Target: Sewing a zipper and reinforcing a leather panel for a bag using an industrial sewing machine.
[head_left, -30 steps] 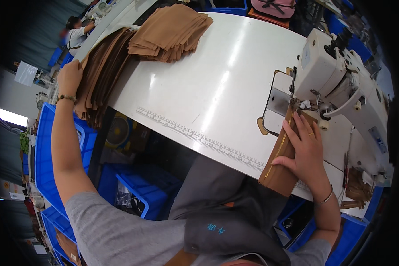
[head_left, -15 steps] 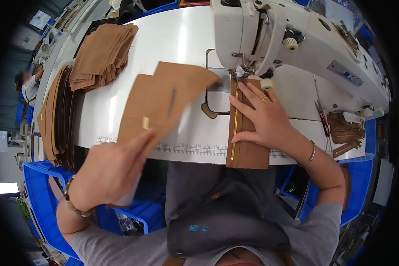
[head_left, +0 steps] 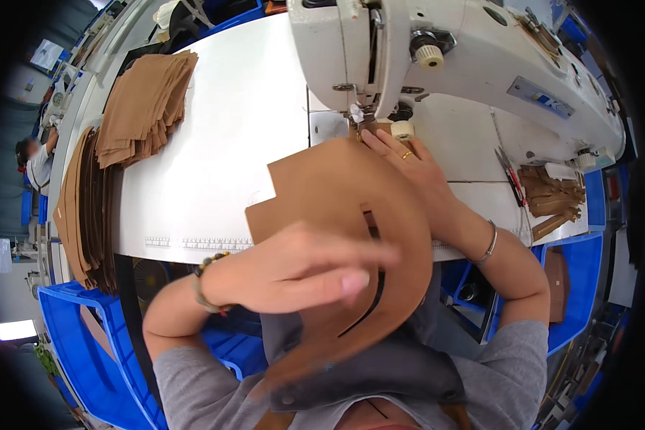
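One brown leather piece (head_left: 337, 201), left hand (head_left: 294, 269) gripping, long axis toward sewing machine (head_left: 437, 64).

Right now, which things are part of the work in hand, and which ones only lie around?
In use:
- large brown cut leather-like panel, held by left hand
- right hand at the needle
- white sewing machine

Lying about:
- stack of brown cut pieces
- small brown scraps
- blue plastic bin

Bright, even light; glare on the white table (head_left: 215, 136); near hand motion-blurred; fisheye edges bend, corners black.
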Demonstrator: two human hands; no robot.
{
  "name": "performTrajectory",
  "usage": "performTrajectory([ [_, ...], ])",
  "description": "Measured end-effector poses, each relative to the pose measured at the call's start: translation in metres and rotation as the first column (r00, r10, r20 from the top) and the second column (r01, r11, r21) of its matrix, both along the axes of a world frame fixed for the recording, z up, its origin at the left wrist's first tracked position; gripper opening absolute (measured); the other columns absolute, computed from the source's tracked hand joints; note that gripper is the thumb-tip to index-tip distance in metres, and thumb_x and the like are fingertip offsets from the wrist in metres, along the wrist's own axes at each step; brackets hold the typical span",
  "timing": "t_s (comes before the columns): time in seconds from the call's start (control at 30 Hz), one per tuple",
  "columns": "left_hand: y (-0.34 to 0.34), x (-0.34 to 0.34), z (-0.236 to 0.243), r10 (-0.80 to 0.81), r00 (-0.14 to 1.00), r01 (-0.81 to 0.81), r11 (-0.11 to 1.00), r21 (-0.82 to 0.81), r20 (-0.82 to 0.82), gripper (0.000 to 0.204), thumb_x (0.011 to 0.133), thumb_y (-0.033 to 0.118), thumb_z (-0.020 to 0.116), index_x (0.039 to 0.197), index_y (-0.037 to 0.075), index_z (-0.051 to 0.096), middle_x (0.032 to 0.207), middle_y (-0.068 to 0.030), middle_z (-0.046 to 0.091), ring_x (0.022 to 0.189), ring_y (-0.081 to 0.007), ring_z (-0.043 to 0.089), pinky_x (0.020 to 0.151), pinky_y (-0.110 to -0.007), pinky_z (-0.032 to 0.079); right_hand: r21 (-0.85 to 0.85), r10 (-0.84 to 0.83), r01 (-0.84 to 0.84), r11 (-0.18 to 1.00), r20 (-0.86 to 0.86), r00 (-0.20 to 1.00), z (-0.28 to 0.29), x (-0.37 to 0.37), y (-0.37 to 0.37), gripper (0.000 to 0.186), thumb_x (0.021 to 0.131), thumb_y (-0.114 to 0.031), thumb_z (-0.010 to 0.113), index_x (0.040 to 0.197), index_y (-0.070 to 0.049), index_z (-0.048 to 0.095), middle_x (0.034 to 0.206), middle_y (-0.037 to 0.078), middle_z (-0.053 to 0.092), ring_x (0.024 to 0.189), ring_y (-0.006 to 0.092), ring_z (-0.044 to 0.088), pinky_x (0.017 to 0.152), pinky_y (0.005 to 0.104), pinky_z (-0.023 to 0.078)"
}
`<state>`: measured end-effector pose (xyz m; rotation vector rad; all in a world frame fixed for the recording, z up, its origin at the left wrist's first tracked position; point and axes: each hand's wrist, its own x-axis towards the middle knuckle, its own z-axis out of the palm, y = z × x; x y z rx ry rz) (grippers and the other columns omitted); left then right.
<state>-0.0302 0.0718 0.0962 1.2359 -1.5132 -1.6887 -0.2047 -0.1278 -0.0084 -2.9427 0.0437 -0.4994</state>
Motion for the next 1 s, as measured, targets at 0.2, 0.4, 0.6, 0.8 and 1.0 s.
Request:
performTrajectory([
  [0.2,-0.013,-0.024,-0.077,0.644,0.369,0.002,0.721,-0.693,0.670,0.063,0.103,0.030,0.063,0.153,-0.003,0.045,0.146,-0.0250,0.052,0.132,-0.0415,0.051,0.111,-0.047,0.039,-0.004,-0.081,0.081,0.997,-0.159,0.984,0.000,-0.001,0.003,0.068,0.083,-0.040,0.073,0.141,-0.005,0.063,0.156,0.022,0.045,0.146,0.0360,0.043,0.122,0.0611,0.028],
  [0.4,-0.036,0.013,-0.073,0.736,0.421,-0.234,0.653,-0.720,0.531,0.053,0.096,0.028,0.074,0.140,0.000,0.060,0.116,-0.0150,0.066,0.105,-0.0328,0.058,0.096,-0.041,0.048,-0.005,-0.090,0.090,0.996,-0.161,0.983,0.000,0.000,0.005,0.066,0.085,-0.038,0.070,0.143,-0.009,0.062,0.154,0.021,0.049,0.146,0.0365,0.043,0.121,0.0618,0.028],
  [0.6,-0.053,0.009,-0.062,0.858,0.460,-0.132,0.320,-0.938,0.228,0.017,0.080,0.017,0.085,0.096,0.015,0.080,0.082,-0.0008,0.059,0.076,-0.0225,0.056,0.069,-0.036,0.047,-0.062,-0.065,0.057,0.996,-0.131,0.989,0.001,-0.001,0.003,0.070,0.087,-0.041,0.069,0.149,-0.010,0.056,0.163,0.019,0.043,0.152,0.0348,0.040,0.116,0.0537,0.033],
  [0.8,-0.073,0.008,-0.077,0.826,0.380,-0.061,0.472,-0.880,0.417,0.016,0.079,0.012,0.085,0.094,0.014,0.079,0.080,-0.0013,0.062,0.081,-0.0221,0.061,0.072,-0.038,0.052,0.102,-0.024,0.035,0.994,-0.104,0.994,0.003,-0.003,0.003,0.088,0.086,-0.052,0.072,0.153,0.000,0.047,0.161,0.020,0.046,0.151,0.0351,0.041,0.120,0.0512,0.030],
  [1.0,-0.024,-0.010,-0.083,0.643,0.434,-0.069,0.722,-0.688,0.631,0.056,0.092,0.012,0.074,0.144,0.005,0.056,0.139,-0.0175,0.064,0.133,-0.0410,0.058,0.109,-0.050,0.049,0.160,-0.037,0.036,0.987,0.001,0.999,0.000,0.000,0.001,0.098,0.082,-0.062,0.074,0.150,0.003,0.049,0.158,0.022,0.048,0.148,0.0351,0.044,0.124,0.0518,0.026],
])
